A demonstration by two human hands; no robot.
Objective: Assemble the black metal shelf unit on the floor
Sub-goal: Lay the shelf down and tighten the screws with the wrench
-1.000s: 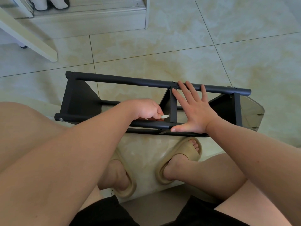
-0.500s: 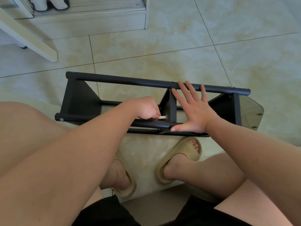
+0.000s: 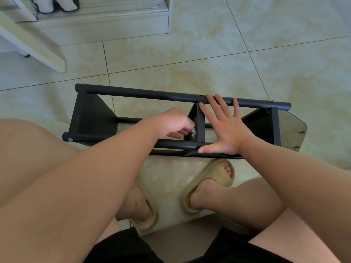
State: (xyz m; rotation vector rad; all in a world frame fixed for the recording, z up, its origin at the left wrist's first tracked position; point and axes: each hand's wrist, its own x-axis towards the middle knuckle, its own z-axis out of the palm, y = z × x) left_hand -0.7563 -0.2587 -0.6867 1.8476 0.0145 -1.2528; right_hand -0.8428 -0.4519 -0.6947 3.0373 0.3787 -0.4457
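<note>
On its side on the beige marbled tile floor (image 3: 209,54), just beyond the feet in tan foam slippers (image 3: 220,173): black metal shelf unit (image 3: 91,118) of round tubes and flat sheet panels.

Flat, with fingers straight and spread: right hand (image 3: 226,130), pressing down across the frame. Fingertips (image 3: 209,97) on the far tube (image 3: 152,93), thumb along the near tube (image 3: 95,139), palm just right of the middle panel (image 3: 201,124). Nothing held, a brace only.

Curled: left hand (image 3: 171,122), pinching a small whitish tool (image 3: 193,132) against the left face of that middle panel, close beside the right index finger. Kind of tool too small to tell, possibly a hex key.

Handling, as judged: rigid hollow steel, likely light enough for one hand. Painted finish smooth, probably slippery under a palm. Liable to rack or wobble with any screw slack. Best purchase around a round tube close to a panel joint, as at the right hand's spot. Thin sheet edges best avoided.

Containers: two open bays, one to either side of the grips, closed off by the end panels. In the left bay, only the left fingers (image 3: 178,134) and tool. Floor tile visible through both. Far beyond the left hand, a pale low shelf (image 3: 104,21) with white footwear-like objects (image 3: 57,4), cropped by the frame edge.
</note>
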